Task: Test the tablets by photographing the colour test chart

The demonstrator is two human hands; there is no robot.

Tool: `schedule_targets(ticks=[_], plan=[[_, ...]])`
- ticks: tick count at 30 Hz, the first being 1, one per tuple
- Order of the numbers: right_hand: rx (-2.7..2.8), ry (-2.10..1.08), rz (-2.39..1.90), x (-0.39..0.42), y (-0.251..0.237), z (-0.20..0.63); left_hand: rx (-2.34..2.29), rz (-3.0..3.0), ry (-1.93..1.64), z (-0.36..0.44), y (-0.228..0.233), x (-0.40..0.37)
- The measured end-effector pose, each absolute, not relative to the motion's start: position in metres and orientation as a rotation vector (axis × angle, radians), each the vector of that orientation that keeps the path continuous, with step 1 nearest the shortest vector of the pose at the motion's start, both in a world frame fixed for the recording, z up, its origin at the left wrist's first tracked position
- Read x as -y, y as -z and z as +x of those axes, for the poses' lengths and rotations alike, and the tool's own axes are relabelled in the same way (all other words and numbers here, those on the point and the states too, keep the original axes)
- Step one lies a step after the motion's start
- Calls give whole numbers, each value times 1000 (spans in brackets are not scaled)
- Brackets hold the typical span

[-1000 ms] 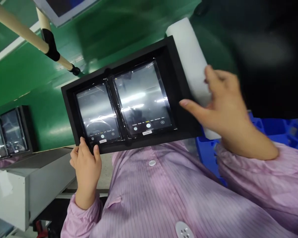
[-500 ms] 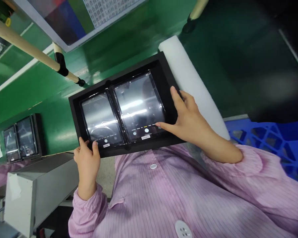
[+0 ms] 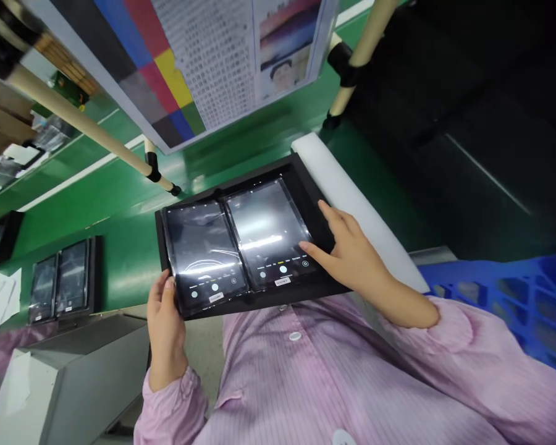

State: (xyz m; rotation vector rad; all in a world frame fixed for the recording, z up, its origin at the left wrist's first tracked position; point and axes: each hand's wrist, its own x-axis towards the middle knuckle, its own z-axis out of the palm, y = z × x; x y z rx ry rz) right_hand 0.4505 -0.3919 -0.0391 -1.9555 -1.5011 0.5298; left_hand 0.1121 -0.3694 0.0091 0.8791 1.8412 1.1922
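Observation:
A black tray lies at the front of the green bench and holds two tablets side by side, both showing a camera app. My left hand pinches the lower left corner of the left tablet, whose left side is raised over the tray's rim. Beside the right tablet, my right hand rests with fingers spread on the tray's right end. Its thumb reaches the tablet's lower right corner. Clear film covers both screens, which reflect the ceiling lights.
White foam lies along the tray's right side. A printed colour chart stands on beige pipes behind. Another tray with tablets sits left, near papers and another person's pink sleeve. A blue crate is at right.
The left tablet's left side has risen out of the tray, with my left hand at its corner. My right hand stays at the tray's right end. The view has shifted, showing more of the chart.

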Motion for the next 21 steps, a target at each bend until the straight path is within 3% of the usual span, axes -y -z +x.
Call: schedule_targets(ticks=[3,6,13,21], plan=[[1629,-180,-1863,390,36,439,-1624,710,-1122,118,-16,360],[1773,-97,-1674,384,26,420,-1473,633,-1090,117,-18,357],[1869,-792,-1269,371,-16,386,-1300,650,-1287,105,-41,376],[1040,-1077,-852,361,-41,372,-1012,809,-1489,151,-59,363]])
